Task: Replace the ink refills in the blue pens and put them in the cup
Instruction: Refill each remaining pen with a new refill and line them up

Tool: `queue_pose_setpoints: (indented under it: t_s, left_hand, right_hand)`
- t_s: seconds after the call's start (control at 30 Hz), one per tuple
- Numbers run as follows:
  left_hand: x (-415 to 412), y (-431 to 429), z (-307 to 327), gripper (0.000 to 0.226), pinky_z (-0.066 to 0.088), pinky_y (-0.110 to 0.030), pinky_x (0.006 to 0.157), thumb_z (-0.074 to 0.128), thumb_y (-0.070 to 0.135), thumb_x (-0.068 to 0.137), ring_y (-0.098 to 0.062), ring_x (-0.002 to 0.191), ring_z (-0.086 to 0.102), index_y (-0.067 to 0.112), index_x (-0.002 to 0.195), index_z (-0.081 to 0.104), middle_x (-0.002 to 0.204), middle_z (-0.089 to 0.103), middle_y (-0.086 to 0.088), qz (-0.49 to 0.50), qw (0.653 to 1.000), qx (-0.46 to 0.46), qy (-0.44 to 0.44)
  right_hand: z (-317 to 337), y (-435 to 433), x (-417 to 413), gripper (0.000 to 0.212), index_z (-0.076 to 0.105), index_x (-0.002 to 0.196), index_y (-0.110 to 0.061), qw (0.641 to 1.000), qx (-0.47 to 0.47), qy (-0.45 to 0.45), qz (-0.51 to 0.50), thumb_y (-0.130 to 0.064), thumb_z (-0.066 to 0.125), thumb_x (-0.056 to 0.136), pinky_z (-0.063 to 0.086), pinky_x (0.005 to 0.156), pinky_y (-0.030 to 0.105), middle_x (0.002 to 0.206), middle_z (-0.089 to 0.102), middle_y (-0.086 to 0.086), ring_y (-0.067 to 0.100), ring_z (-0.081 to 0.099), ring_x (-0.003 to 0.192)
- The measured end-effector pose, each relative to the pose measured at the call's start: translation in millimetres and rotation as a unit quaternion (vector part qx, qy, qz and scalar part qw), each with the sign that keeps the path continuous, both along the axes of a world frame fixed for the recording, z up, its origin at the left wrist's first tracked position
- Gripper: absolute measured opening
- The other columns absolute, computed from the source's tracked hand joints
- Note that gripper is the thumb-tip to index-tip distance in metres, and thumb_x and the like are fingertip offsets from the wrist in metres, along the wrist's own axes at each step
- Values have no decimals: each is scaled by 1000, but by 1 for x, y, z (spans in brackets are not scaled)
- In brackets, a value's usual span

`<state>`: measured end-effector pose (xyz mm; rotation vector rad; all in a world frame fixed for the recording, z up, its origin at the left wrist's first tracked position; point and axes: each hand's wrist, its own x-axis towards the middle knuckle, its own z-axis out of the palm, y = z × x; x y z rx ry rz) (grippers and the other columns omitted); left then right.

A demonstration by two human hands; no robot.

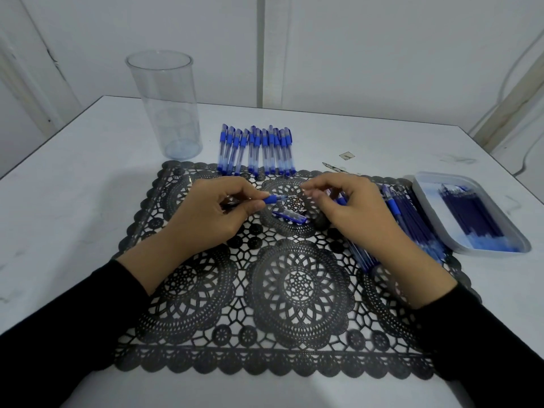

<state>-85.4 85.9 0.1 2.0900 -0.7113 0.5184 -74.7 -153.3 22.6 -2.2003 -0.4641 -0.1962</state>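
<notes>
My left grip (217, 207) is curled round a blue pen (272, 198) just above the black mat (294, 290). My right grip (347, 204) pinches the refill (294, 195) poking from its tip. The clear cup (167, 107) stands on the desk (73, 178), far left.

A black lace mat (297, 290) lies flat on a white table (73, 187) (faintly smudged). Just beyond its far edge sits a small square scrap (346, 155). Pale wall panels (382, 54) stand behind.
</notes>
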Motion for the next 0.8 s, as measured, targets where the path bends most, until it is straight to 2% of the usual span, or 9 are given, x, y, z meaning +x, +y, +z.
queue_pose_setpoints:
  t_s: [0.1, 0.17, 0.23, 0.33, 0.53, 0.63, 0.7, 0.73, 0.8]
  left_hand:
    - [-1, -1, 0, 16, 56, -27, 63, 71, 19, 85, -9, 73, 69, 9, 97, 76, 87, 73, 10, 1, 1000, -4, -6]
    - [-1, -1, 0, 14, 56, -34, 63, 72, 15, 85, -11, 72, 69, 13, 98, 75, 85, 74, 6, 1, 1000, -4, -9]
    - [-1, -1, 0, 16, 56, -36, 64, 74, 12, 85, -12, 72, 70, 17, 100, 74, 85, 74, 4, 1, 1000, -6, -11]
    - [-1, -1, 0, 17, 58, -33, 68, 74, 10, 84, -10, 75, 70, 15, 100, 74, 86, 74, 5, 0, 1000, -9, -6]
    - [-1, 0, 2, 22, 56, -18, 72, 74, 4, 83, -7, 81, 69, 17, 101, 72, 89, 73, 9, 4, 1000, -22, 7]
    - [-1, 1, 2, 20, 54, -13, 74, 74, 7, 83, -4, 81, 70, 18, 100, 71, 90, 71, 15, 14, 999, -33, 11]
    - [0, 2, 2, 17, 55, -15, 75, 74, 13, 84, -5, 82, 70, 18, 100, 72, 90, 72, 13, 20, 999, -42, 16]
    - [0, 3, 2, 17, 55, -16, 76, 73, 17, 83, -6, 82, 71, 19, 100, 72, 91, 72, 12, 23, 998, -46, 19]
    - [0, 4, 2, 17, 56, -17, 77, 71, 22, 83, -7, 82, 71, 21, 100, 72, 91, 73, 10, 32, 998, -55, 22]
  right_hand:
    - [3, 7, -8, 22, 72, 109, -28, 999, 36, -3, 36, -21, 70, 88, 43, 72, 10, 96, 71, -19, -3, 58, 80]
    - [4, 13, -12, 23, 72, 106, -32, 999, 20, -19, 44, -28, 75, 84, 50, 78, 25, 94, 69, -23, 9, 61, 87]
    - [3, 18, -15, 19, 71, 100, -36, 999, 15, -29, 43, -31, 76, 82, 49, 76, 32, 85, 66, -29, 15, 59, 84]
    - [2, 18, -15, 13, 71, 94, -35, 998, 37, -36, 35, -26, 74, 84, 51, 69, 28, 81, 66, -21, 17, 58, 78]
    - [3, 2, -10, 7, 73, 89, -25, 996, 87, 2, 23, -19, 73, 86, 41, 62, 11, 74, 63, -19, -1, 50, 65]
    - [5, -10, -6, 10, 71, 86, -23, 985, 162, 49, 24, -12, 72, 86, 42, 64, 19, 71, 60, -19, 7, 48, 69]
    - [6, -14, -4, 13, 70, 85, -21, 969, 233, 73, 22, -7, 71, 86, 46, 71, 24, 79, 65, -6, 14, 53, 74]
    - [7, -15, -3, 14, 70, 86, -19, 959, 269, 85, 20, -5, 69, 86, 47, 71, 22, 82, 67, 0, 12, 56, 73]
    - [9, -15, -2, 13, 68, 87, -14, 936, 334, 110, 18, -1, 66, 86, 44, 64, 17, 81, 68, -1, 4, 57, 67]
